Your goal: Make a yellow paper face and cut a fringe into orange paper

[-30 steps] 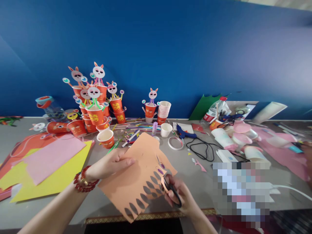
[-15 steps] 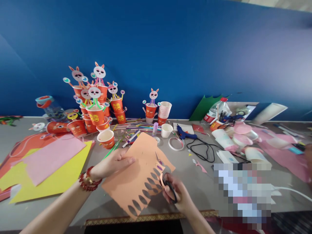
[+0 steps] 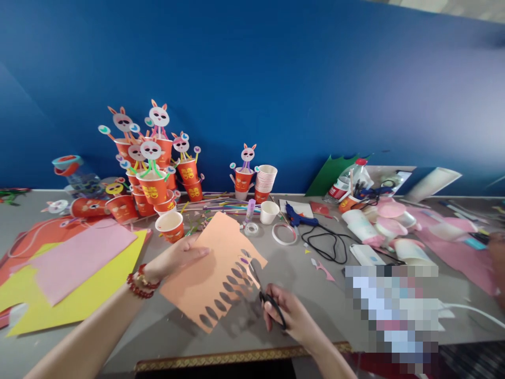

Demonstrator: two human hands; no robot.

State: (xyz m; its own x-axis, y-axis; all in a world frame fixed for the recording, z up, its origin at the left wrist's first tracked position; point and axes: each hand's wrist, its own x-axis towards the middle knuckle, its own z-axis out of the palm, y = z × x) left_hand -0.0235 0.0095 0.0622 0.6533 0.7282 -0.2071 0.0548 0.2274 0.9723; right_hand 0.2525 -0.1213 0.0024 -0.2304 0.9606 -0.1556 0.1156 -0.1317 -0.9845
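An orange paper sheet (image 3: 201, 268) with a row of leaf-shaped holes along its right and lower edge hangs tilted over the grey table. My left hand (image 3: 183, 259), with red beads at the wrist, pinches its upper left part. In my right hand (image 3: 282, 310) are black-handled scissors (image 3: 273, 306), their blades pointing up and left beside the sheet's right edge. A small orange piece shows near the blades; whether it is still joined to the sheet I cannot tell.
Rabbit-decorated red cups (image 3: 154, 187) stand at the back left, above yellow (image 3: 79, 302) and pink paper. A stack of cups (image 3: 266, 181), a blue glue gun (image 3: 298, 216) and tape (image 3: 284, 233) lie beyond. White-pink cups (image 3: 390, 229) and a person's hand (image 3: 497, 252) are at right.
The orange sheet and my left hand have shifted left. The scissors have drawn back from the sheet's lower right edge, and their blades are now beside its edge.
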